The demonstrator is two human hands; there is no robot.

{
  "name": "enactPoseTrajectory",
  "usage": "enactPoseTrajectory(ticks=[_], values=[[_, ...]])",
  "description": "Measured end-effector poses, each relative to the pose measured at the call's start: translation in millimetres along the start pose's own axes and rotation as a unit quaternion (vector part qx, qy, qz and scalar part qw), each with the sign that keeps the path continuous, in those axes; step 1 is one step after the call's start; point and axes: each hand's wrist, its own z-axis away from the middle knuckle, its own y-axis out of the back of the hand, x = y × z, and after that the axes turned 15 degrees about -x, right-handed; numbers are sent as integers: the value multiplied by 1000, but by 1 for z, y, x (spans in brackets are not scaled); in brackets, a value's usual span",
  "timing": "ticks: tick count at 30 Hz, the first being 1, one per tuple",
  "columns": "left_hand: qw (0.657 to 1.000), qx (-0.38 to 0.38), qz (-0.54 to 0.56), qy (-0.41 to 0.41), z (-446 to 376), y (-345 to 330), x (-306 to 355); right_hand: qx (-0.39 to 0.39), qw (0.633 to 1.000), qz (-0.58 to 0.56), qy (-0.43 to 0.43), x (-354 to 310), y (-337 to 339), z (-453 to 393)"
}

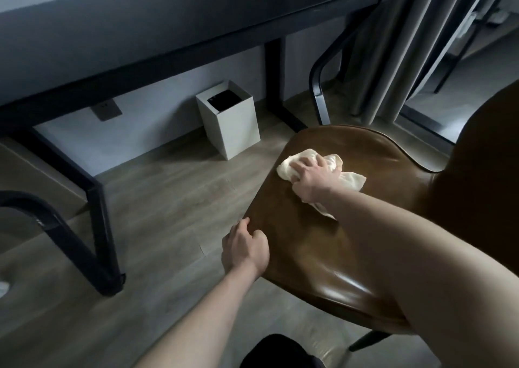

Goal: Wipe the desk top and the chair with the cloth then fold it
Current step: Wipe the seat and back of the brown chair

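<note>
A brown leather chair (323, 244) stands at the right, its seat facing me and its backrest at the far right. My right hand (313, 178) presses a crumpled cream cloth (286, 165) flat onto the middle of the seat, fingers spread over it. Parts of the cloth stick out to the left and right of the hand. My left hand (244, 248) rests on the seat's left front edge with its fingers curled around the rim. The dark desk (157, 55) runs across the top left, seen from below its edge.
A white square bin (233, 126) stands on the wood floor under the desk, near the wall. Black desk legs (95, 218) rise at the left and centre. A black armrest (317, 86) curves up behind the seat. Grey curtains (393, 47) hang at the top right.
</note>
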Motion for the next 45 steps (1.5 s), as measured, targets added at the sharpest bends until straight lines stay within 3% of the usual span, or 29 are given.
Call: enactPoseTrajectory(ticks=[4,13,17,21,24,27,30,35,45], values=[[1000,-5,-5,8,6,-1,0,39,999,10,15,-4,-17,27],[1000,-14,-1,14,20,6,2,-8,997,-38,66,-1,-76,134],[1000,-16,7,17,22,5,2,-27,997,-70,15,20,-91,169],[1000,-13,14,8,25,3,3,22,995,-68,-66,39,-88,180],[1000,-11,11,4,26,2,3,44,991,-66,-112,38,-69,174],[1000,-7,14,0,22,0,1,61,976,-136,-159,51,-56,146],[1000,-4,21,-1,18,-2,-1,43,969,-153,-189,83,-36,107],[1000,5,20,-1,6,-2,1,44,969,-147,-193,125,8,64],[1000,-6,-13,8,-24,11,19,69,960,-155,-222,95,-1,61]])
